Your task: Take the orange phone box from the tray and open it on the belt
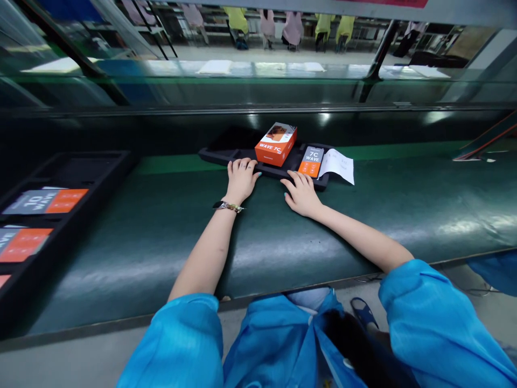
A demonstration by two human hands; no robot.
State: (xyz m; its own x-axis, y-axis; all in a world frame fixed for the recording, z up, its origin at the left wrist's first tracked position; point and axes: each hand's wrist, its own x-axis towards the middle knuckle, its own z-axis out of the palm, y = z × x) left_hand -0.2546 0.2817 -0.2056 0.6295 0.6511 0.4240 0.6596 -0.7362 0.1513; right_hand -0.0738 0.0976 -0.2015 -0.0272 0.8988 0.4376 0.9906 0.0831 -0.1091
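Observation:
A black tray (226, 156) lies on the green conveyor belt. My left hand (241, 180) rests on its near rim, fingers stretched over the edge and thumb out to the side. At the same rim, further right, is my right hand (302, 194), its fingers apart and touching the tray's edge by the phone. Between the hands, an orange and white WAVE 7C box (276, 144) sits in the tray. Right of the box lies a phone (311, 161) with a grey and orange 7C WAVE front. A white paper slip (339, 166) sticks out beside the phone over the tray's right end.
Another black tray (100, 183) stands at the left, with several grey and orange WAVE phones (48, 201) in it. The green belt (169, 242) runs across, its near edge before my body. Behind it are a rail and a glass panel; several people sit far off.

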